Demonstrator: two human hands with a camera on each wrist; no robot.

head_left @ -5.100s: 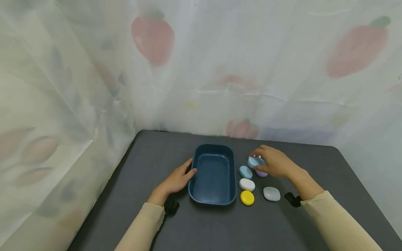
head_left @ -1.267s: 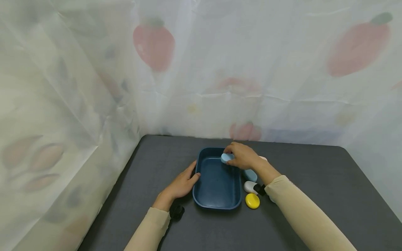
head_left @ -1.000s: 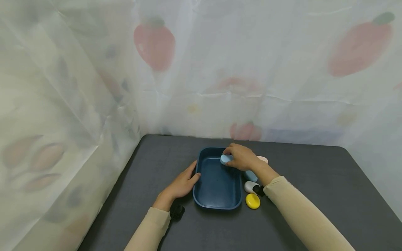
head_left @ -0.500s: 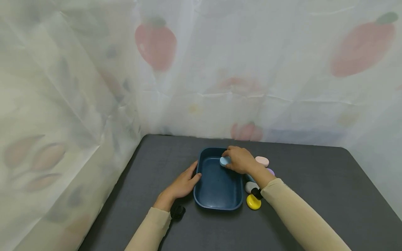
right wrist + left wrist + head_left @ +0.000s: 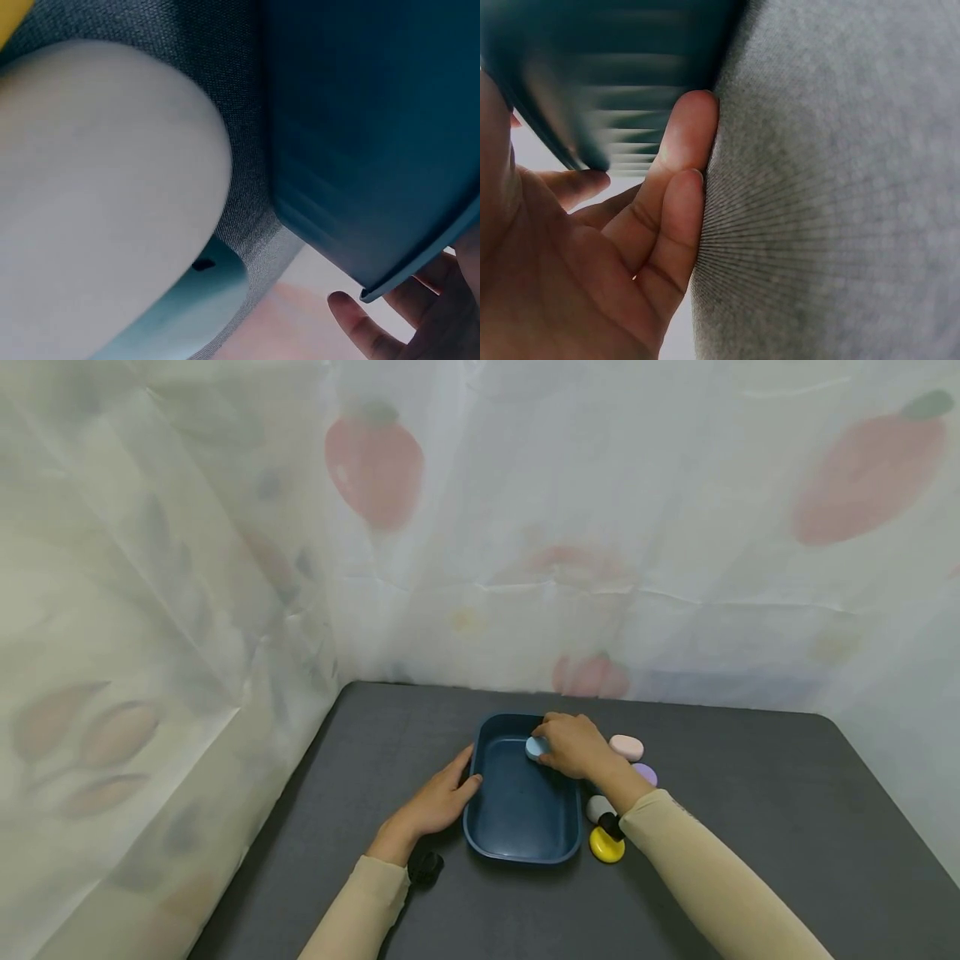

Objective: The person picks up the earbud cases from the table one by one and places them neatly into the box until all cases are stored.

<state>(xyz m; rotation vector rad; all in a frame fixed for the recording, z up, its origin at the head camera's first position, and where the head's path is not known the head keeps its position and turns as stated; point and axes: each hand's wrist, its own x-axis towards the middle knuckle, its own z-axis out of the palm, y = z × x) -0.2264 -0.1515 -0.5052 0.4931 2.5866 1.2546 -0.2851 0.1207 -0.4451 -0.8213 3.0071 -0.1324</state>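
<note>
In the head view a dark blue rectangular bin (image 5: 524, 856) stands on the table. My left hand (image 5: 433, 802) holds its left side, thumb at the rim and the other fingers along the outer wall; the left wrist view shows those fingers (image 5: 684, 142) low against the wall and the table cloth. My right hand (image 5: 573, 746) pinches a light blue rounded oval piece (image 5: 536, 748) inside the bin's far right corner. In the right wrist view the bin's outer wall (image 5: 360, 127) hides that piece, and fingers show past the rim.
Right of the bin lie smooth oval pieces: pink (image 5: 627, 747), purple (image 5: 645, 774), white (image 5: 599, 808) and yellow (image 5: 607, 845). A bluish piece (image 5: 202, 300) with a dark spot lies beside the white one in the right wrist view. A printed curtain (image 5: 480, 527) hangs behind the grey table (image 5: 750, 793).
My right hand has carried the light blue piece leftward from the group into the bin, then slightly lower. The pink and purple pieces have come back into sight. My left hand keeps its hold.
</note>
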